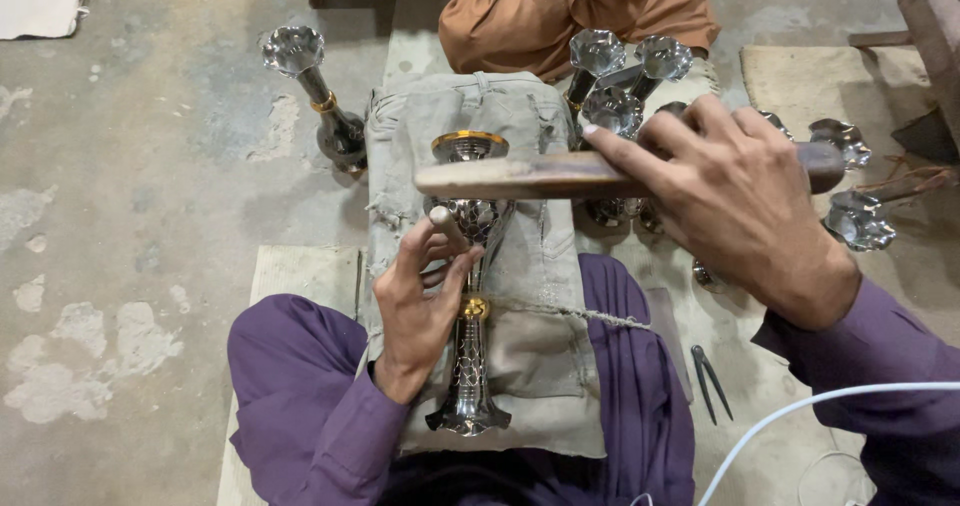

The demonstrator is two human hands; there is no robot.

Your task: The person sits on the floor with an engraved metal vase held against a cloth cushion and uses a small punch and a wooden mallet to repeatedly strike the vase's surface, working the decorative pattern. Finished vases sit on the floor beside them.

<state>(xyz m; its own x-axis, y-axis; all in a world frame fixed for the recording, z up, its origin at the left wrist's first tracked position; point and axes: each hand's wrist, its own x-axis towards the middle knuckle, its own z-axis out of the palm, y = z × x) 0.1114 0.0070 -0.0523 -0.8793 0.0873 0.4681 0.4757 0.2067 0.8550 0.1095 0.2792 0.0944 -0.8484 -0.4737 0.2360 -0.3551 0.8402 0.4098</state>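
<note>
I am sitting on the ground in a small metalcraft workshop, the kind where the work is done by hand at floor level. Under me is a bare, stained and patched grey concrete floor (150,166), with flat pale mats (300,271) laid over it as seating. A worn beige cloth (535,266) over my lap serves as a bench. Shiny silver flower-mouthed metal vases (612,78) stand and lie in a cluster close by, and another tall one (318,96) stands apart. Small dark metal tweezers (708,378) lie at my side, and a person in brown clothes (580,11) sits opposite.
</note>
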